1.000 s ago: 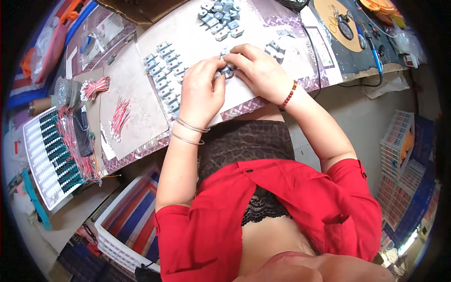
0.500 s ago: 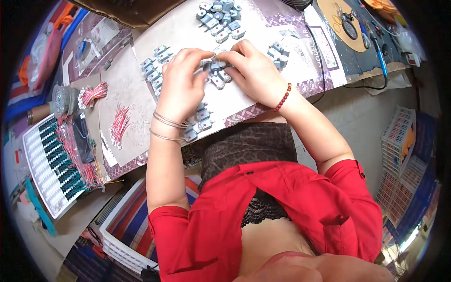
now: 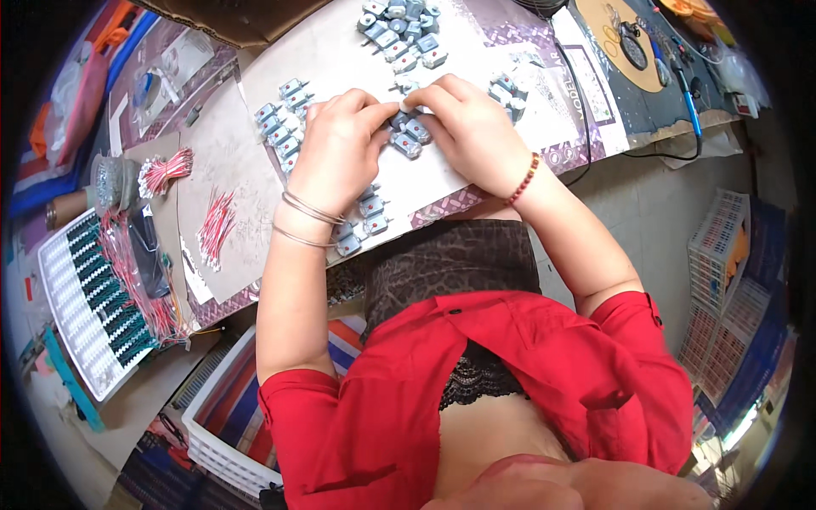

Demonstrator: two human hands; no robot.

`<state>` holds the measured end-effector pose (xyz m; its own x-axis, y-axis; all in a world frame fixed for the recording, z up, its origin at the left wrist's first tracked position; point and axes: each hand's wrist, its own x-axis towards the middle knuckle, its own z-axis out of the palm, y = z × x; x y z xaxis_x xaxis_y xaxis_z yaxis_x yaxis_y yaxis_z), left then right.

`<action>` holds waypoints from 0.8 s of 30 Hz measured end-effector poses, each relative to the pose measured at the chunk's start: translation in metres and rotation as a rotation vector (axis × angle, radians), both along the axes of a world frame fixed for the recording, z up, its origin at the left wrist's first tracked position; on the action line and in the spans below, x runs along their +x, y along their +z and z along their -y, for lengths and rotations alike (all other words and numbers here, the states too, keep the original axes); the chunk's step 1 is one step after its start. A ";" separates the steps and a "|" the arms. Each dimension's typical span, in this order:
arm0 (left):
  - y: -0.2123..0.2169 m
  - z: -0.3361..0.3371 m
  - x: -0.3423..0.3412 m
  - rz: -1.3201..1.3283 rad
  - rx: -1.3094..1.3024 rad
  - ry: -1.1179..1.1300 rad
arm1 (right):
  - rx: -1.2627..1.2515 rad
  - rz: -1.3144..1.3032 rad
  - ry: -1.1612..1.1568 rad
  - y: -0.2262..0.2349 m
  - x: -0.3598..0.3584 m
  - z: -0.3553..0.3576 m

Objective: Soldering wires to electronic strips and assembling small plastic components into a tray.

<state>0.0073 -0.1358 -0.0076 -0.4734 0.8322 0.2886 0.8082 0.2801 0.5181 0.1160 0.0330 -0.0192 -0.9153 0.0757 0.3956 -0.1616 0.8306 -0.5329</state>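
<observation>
Over the workbench my left hand (image 3: 344,144) and my right hand (image 3: 478,127) come together at the fingertips. Both are closed, thumbs and forefingers pinching around a small grey motor (image 3: 398,121) that the fingers mostly hide. Just below them lie more silver-grey motors (image 3: 407,145). Rows of motors (image 3: 276,129) stand on the far side of my left hand, and others (image 3: 371,208) lie beside its wrist. A small group of motors (image 3: 507,92) sits past my right hand. The biggest heap of motors (image 3: 399,30) is at the far middle.
Red-and-white wire bundles (image 3: 217,228) lie on the bench (image 3: 242,183) at left. A white tray of green parts (image 3: 85,314) juts from its left edge. A blue soldering iron (image 3: 687,98) and black cable are at right; a white basket (image 3: 225,450) stands below.
My left hand has tilted slightly inward, and my right hand has shifted a little to the right. The fingertips have drawn together over the motor.
</observation>
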 end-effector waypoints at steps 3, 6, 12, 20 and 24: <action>0.001 0.002 0.011 -0.011 -0.021 0.050 | 0.020 0.001 0.040 -0.005 -0.018 -0.004; -0.002 0.002 0.029 -0.067 -0.055 0.128 | -0.019 0.042 0.088 -0.009 -0.026 -0.002; -0.001 0.008 0.024 -0.156 -0.004 0.038 | 0.051 0.080 0.086 0.009 0.005 -0.006; -0.015 0.004 0.023 -0.109 -0.016 0.012 | 0.106 0.306 -0.077 0.020 0.032 0.014; -0.013 0.001 0.025 -0.106 0.005 0.014 | 0.020 0.311 -0.087 0.020 0.047 0.024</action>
<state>0.0320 -0.1369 -0.0207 -0.4520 0.8240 0.3416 0.8544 0.2898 0.4314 0.1632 0.0090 0.0004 -0.9830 0.1536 0.1001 0.0782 0.8451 -0.5289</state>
